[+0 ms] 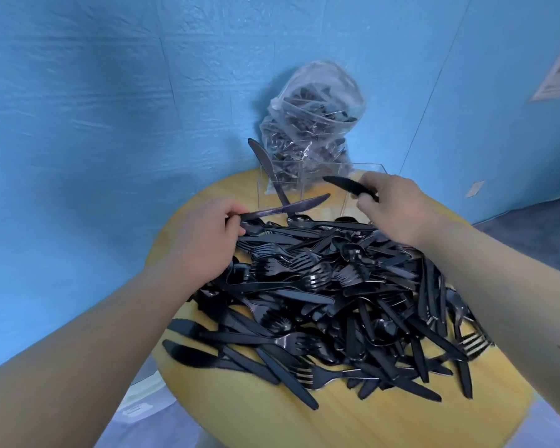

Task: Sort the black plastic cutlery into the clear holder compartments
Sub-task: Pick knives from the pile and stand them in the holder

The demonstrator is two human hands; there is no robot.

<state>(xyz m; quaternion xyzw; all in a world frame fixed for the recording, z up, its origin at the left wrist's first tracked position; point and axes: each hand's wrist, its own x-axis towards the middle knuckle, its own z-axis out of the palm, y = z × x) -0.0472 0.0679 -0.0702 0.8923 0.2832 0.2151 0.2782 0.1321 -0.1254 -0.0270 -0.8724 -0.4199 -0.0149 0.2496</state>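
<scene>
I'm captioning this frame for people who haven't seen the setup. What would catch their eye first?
The big heap of black cutlery covering the round yellow table. Above it, each hand holds a knife: the left hand at centre left, the right hand by the clear holder, where one knife already stands.

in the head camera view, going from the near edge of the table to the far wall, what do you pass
Table → cutlery pile → left hand gripping a knife → right hand pinching a second knife → clear holder with one knife standing in it → bag of cutlery.
</scene>
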